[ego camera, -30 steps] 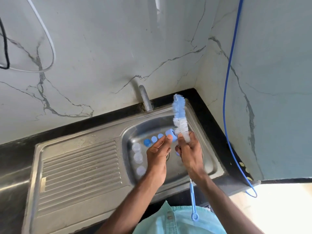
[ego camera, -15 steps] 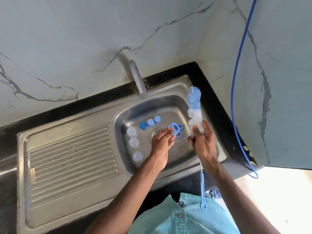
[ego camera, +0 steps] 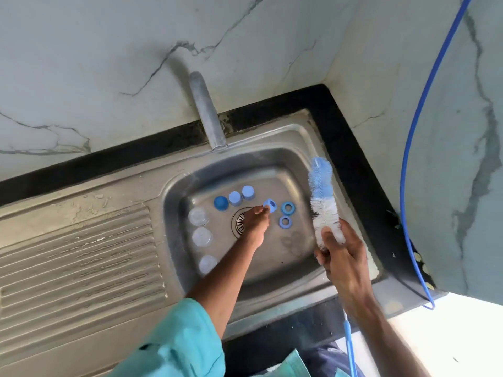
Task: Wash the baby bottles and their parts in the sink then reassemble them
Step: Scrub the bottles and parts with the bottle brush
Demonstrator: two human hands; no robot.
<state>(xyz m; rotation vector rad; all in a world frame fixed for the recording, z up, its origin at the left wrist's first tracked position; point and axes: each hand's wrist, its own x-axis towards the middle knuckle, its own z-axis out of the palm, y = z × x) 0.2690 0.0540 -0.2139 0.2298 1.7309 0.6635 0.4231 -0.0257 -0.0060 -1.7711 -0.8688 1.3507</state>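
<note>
Below marbled walls (ego camera: 109, 63), steel sink (ego camera: 136, 191) in black counter (ego camera: 340, 126).

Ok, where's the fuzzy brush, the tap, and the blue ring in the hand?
brush (ego camera: 321, 186): head view, on the blue bristles.
tap (ego camera: 206, 115): head view, middle of the spout.
blue ring (ego camera: 266, 203): head view, on its rim.

The left hand (ego camera: 255, 221) has lowered its blue ring (ego camera: 270, 205) away from the brush (ego camera: 324, 197).
</note>
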